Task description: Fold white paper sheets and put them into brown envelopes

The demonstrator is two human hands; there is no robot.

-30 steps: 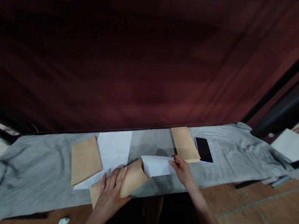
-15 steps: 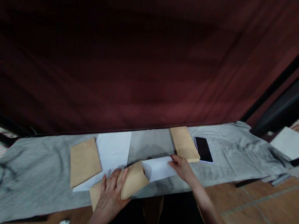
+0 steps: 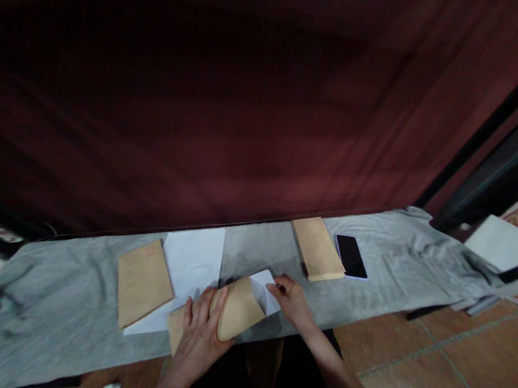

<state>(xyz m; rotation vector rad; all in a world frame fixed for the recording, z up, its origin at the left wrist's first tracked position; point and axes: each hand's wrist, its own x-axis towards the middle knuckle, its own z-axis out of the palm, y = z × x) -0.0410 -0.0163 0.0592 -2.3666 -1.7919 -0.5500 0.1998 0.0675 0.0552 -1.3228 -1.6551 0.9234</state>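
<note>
A brown paper envelope (image 3: pixel 240 312) lies near the table's front edge, its mouth gaping toward the right. Across its left part rests my left hand (image 3: pixel 202 336), fingers stretched out and slightly spread, pressing on the paper. A folded white sheet (image 3: pixel 265 287) sticks partly out of the mouth; the rest of it is hidden inside. My right hand (image 3: pixel 289 297) pinches the sheet's outer end between thumb and fingers. Under and behind the left hand is a larger white paper (image 3: pixel 195 253), with another brown envelope (image 3: pixel 144 281) overlapping its left side.
Grey cloth (image 3: pixel 70 295) covers the long narrow table. To the right lie a stack of brown envelopes (image 3: pixel 319 249) and a phone (image 3: pixel 352 256) with a dark screen. A dark red curtain (image 3: pixel 260 122) hangs behind the table. Tiled floor (image 3: pixel 439 360) shows at the right.
My right hand has moved left, and the folded white sheet has slid deeper into the envelope, so less of it shows. My left hand stays on the envelope.
</note>
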